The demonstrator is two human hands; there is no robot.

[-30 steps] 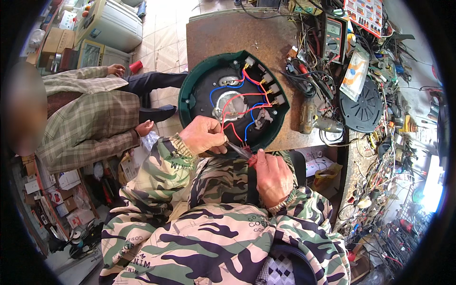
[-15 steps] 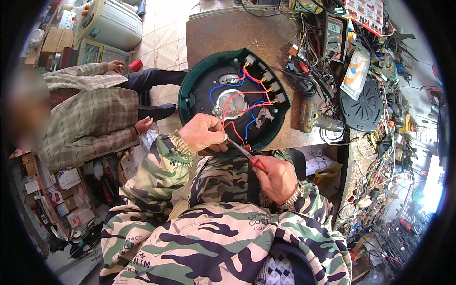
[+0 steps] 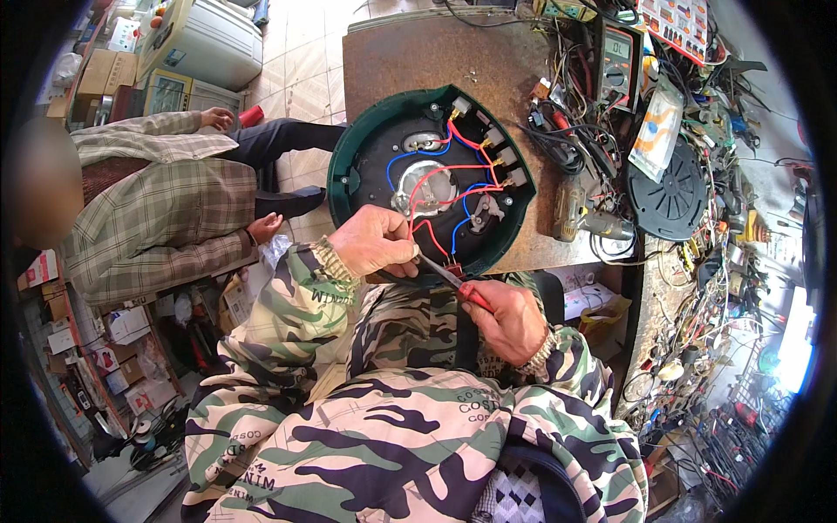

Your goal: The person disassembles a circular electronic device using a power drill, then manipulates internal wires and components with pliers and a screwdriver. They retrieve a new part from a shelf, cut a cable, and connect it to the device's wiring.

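Note:
A round dark-green housing (image 3: 348, 139) with a black inside lies open at the table's front edge. Red wires (image 3: 453, 168) and blue wires (image 3: 390, 166) run across it, joining white connectors (image 3: 493, 138) on its right rim and metal parts inside. At the near rim, my left hand (image 3: 375, 243) is closed with thumb and fingers pinched at the end of a red wire. My right hand (image 3: 510, 319) grips a red-handled tool (image 3: 476, 295) with a narrow metal tip. That tip reaches my left fingertips, which hide the exact contact.
Behind the housing is the brown tabletop (image 3: 436, 57). A cordless drill (image 3: 571, 213), a multimeter (image 3: 617, 65), a black round cover (image 3: 667, 196) and tangled cables crowd the right. On the left sits a person in a checked jacket (image 3: 166, 209), hands in the lap.
The pinch and the tool grip stay nearly the same, with the tool's tip still at my left fingertips. The whole view has shifted very slightly.

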